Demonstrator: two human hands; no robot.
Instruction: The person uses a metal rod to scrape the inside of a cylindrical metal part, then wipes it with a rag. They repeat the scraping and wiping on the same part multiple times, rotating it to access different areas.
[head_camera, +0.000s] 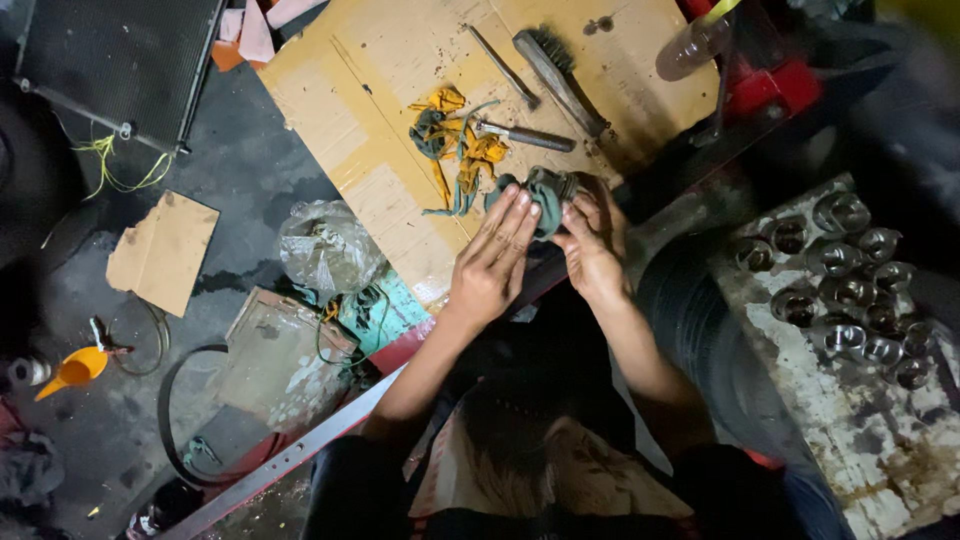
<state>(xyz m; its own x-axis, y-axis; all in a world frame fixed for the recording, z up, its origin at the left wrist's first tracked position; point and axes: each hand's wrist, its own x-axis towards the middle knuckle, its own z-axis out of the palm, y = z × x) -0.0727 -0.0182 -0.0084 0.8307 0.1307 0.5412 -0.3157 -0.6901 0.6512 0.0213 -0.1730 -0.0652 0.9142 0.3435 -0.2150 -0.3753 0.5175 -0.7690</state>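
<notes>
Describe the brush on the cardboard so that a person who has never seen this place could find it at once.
Start at the big cardboard sheet on the dark floor. Near its top edge, above the two hands and beyond the yellow and teal rags, lies the wire brush at a slant. Unlike the thin metal rod beside it, it has a thick handle and dark bristles along one end.

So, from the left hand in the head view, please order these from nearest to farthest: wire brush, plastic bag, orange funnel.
1. Wire brush, above the left hand on the cardboard.
2. Plastic bag, to its left.
3. Orange funnel, far left on the floor.
</notes>
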